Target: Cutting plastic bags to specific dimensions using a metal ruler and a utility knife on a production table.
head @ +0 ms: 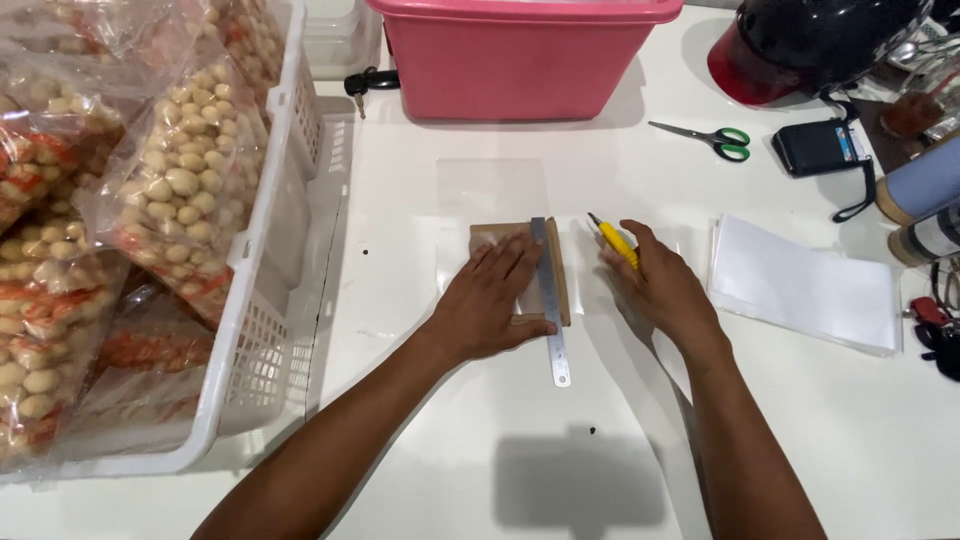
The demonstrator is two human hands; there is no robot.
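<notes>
While the left hand (487, 300) lies flat, fingers spread, pressing a steel ruler (548, 300) onto a brown card (559, 270) and clear plastic sheet (490, 190) on the table (600, 470), the right hand (655, 285) just beside it is closed around a yellow cutter (613, 240). Left of the hands, a white basket (270, 300) holds bagged nuts (185, 180). Beyond the hands stands a pink tub (520, 60), contents unseen; right of the hands lies a stack of clear bags (800, 285).

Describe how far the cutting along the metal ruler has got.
Set up: left hand presses the steel ruler on the brown cardboard piece over a clear plastic sheet. In hand: right hand grips a yellow utility knife beside the ruler. No cut visible yet.
</notes>
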